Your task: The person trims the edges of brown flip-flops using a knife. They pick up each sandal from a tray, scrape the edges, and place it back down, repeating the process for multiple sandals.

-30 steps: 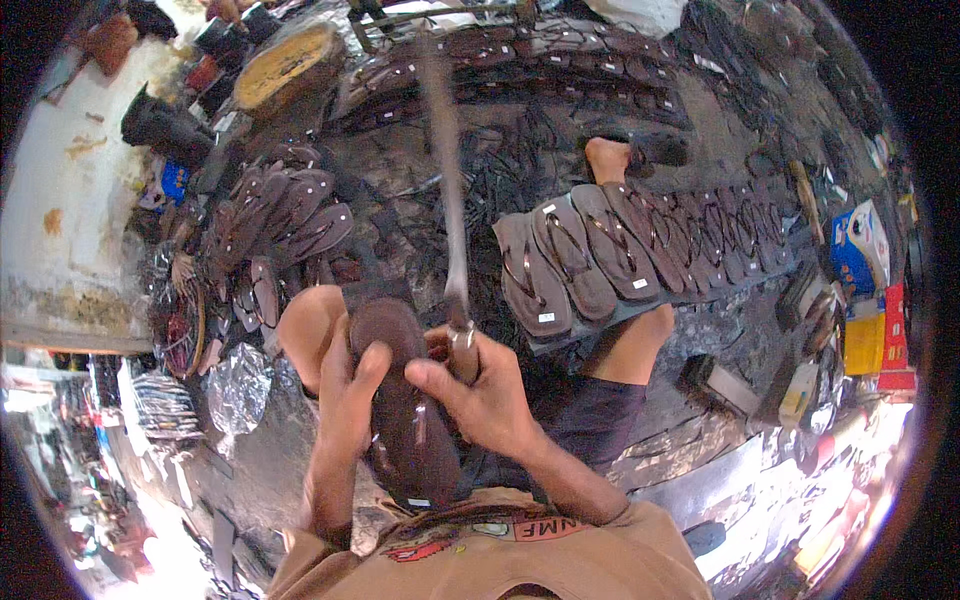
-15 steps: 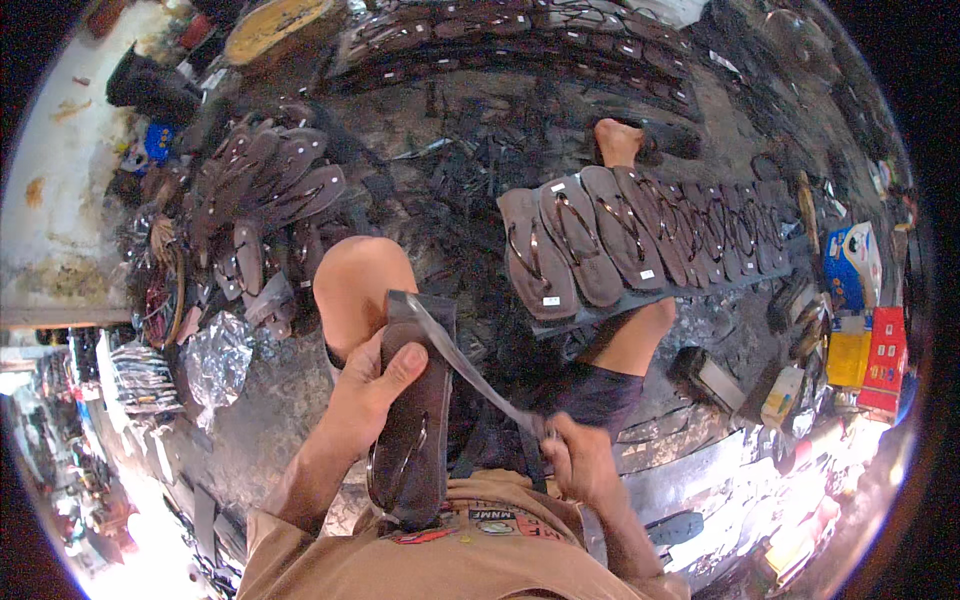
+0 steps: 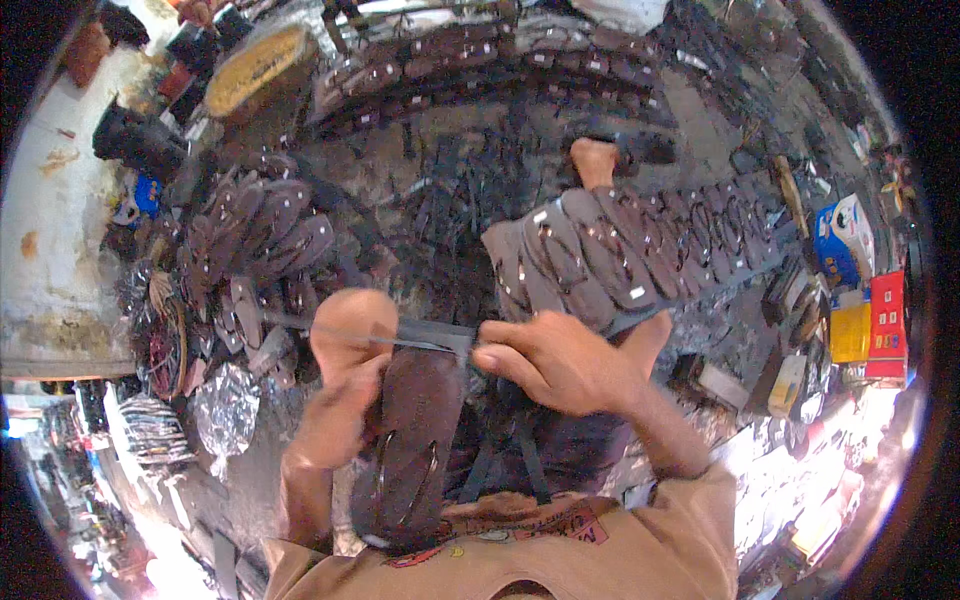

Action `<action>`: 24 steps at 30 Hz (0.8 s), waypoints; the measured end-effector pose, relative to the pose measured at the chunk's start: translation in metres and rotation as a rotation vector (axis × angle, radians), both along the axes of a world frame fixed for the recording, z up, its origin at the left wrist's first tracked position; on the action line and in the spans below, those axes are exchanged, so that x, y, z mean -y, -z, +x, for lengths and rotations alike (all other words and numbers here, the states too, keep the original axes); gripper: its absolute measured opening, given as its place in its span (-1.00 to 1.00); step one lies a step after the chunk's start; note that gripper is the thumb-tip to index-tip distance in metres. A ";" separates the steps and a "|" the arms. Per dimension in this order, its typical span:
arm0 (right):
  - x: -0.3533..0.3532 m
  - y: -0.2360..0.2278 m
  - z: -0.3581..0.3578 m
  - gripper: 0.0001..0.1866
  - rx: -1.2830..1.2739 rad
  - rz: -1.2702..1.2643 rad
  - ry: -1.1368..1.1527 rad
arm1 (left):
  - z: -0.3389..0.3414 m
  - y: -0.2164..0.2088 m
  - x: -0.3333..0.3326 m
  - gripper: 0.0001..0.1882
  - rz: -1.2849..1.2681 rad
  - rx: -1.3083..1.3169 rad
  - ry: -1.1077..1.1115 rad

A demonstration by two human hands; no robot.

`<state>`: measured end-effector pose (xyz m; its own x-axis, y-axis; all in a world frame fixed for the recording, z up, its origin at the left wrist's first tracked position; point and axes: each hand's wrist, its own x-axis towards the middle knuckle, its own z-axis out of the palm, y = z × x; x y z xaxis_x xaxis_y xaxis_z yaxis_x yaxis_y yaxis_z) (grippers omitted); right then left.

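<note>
A brown flip-flop sandal (image 3: 420,400) rests toe-away against my lap and shirt. My left hand (image 3: 345,400), blurred by motion, grips its left edge beside my knee. Beyond the rounded toe, a dark square-cut band of sole material (image 3: 430,330) sticks out. At the toe's right corner my right hand (image 3: 550,362) is closed round the end of a long, thin grey blade-like strip (image 3: 325,328), which runs leftward across the toe and past my knee. Motion smears this strip, so its exact kind is hard to tell.
On my right, a row of finished-looking sandals (image 3: 625,255) lies on a slanted board. A loose pile of sandals (image 3: 255,225) is at left, near a clear plastic bag (image 3: 228,410). More sandals (image 3: 480,60) line the far side. Red (image 3: 888,325) and blue-white boxes (image 3: 843,240) stand at right.
My right hand has moved from low on the right up to the sandal's toe, and the strip has swung from slanting down to lying across the toe. The left hand has slid lower.
</note>
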<state>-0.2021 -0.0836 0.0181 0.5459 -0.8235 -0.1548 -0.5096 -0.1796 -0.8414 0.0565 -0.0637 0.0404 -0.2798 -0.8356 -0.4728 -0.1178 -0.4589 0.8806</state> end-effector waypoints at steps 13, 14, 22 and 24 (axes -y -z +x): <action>-0.141 0.080 0.033 -0.65 0.064 -0.078 0.746 | -0.072 0.022 0.004 -0.74 0.006 -0.811 -0.635; -0.162 0.078 0.026 -0.63 0.014 -0.061 0.745 | -0.064 0.028 -0.007 -0.71 -0.021 -0.827 -0.509; -0.132 0.040 -0.022 -0.67 -0.092 0.035 0.479 | -0.059 0.053 -0.039 -0.56 -0.042 -0.639 -0.491; -0.116 0.029 -0.021 -0.68 -0.113 0.038 0.435 | -0.042 0.059 -0.039 -0.48 -0.066 -0.599 -0.483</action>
<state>-0.2233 0.0328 -0.0114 0.1277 -0.9653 -0.2277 -0.6201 0.1015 -0.7780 0.0147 -0.0246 -0.0188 -0.0699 -0.9511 -0.3009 0.5875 -0.2830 0.7581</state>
